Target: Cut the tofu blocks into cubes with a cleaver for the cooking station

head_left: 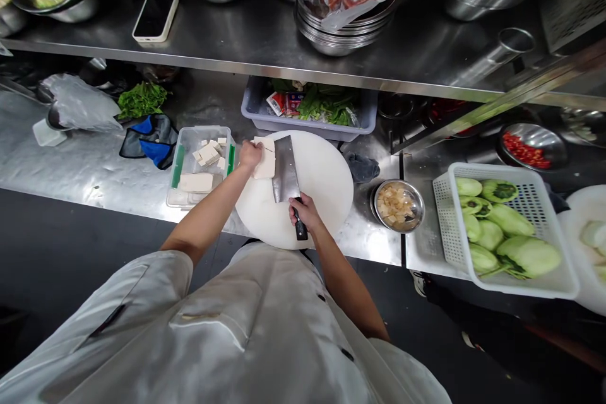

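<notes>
Tofu (266, 167) held at edge by curled left hand (250, 154), centre of frame, seemingly for steadiness; cleaver (285, 170) gripped by handle in right hand (307, 213), over board (329, 183); tub (177, 167) set left, apparently for reach.

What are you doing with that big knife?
The right hand holds the cleaver by its black handle, blade against a white block on the round board. The left hand steadies the block. More white pieces sit in the clear tub beside the board.
</notes>
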Demonstrator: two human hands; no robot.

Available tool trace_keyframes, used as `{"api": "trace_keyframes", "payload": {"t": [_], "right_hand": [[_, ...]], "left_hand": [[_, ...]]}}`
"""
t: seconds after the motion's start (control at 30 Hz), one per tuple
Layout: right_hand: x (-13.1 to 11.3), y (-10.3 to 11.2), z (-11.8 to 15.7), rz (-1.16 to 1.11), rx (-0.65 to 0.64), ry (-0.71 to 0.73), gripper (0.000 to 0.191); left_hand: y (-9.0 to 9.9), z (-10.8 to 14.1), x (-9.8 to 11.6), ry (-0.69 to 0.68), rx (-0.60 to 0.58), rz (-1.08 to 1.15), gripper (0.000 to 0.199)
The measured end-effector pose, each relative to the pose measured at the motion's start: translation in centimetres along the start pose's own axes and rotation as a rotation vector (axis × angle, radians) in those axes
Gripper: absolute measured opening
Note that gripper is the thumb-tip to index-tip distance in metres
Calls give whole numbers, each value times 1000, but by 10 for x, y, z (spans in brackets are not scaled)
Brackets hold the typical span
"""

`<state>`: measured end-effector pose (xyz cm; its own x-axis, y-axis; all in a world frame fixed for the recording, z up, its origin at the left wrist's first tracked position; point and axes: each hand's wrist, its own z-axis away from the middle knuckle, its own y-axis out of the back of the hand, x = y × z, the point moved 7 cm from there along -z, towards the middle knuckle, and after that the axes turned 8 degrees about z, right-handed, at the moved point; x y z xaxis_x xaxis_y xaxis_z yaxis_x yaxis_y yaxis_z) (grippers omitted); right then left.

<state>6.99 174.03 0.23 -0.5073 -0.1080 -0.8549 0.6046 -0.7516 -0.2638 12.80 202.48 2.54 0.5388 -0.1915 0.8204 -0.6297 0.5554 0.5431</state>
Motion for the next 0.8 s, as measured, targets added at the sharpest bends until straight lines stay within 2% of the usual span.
{"api": "trace_keyframes", "payload": {"t": [0.2, 0.37, 0.47, 0.6, 0.7, 0.8], "right_hand": [[1, 4, 4, -22, 22, 10, 40], [2, 29, 25, -21, 80, 1, 42], [5, 54, 55, 1, 133, -18, 40], [10, 89, 103, 47, 158, -63, 38], [14, 110, 131, 110, 144, -101, 37], [16, 123, 143, 178, 118, -116, 36]], "left_hand": [[-10, 11, 15, 2, 13, -6, 10], [-39, 38, 29, 8, -63, -41, 15], [-63, 70, 31, 42, -118, -19, 16], [-89, 127, 25, 97, -146, 69, 14], [-99, 163, 13, 156, -179, 132, 18], [-99, 181, 0, 168, -220, 146, 24]]}}
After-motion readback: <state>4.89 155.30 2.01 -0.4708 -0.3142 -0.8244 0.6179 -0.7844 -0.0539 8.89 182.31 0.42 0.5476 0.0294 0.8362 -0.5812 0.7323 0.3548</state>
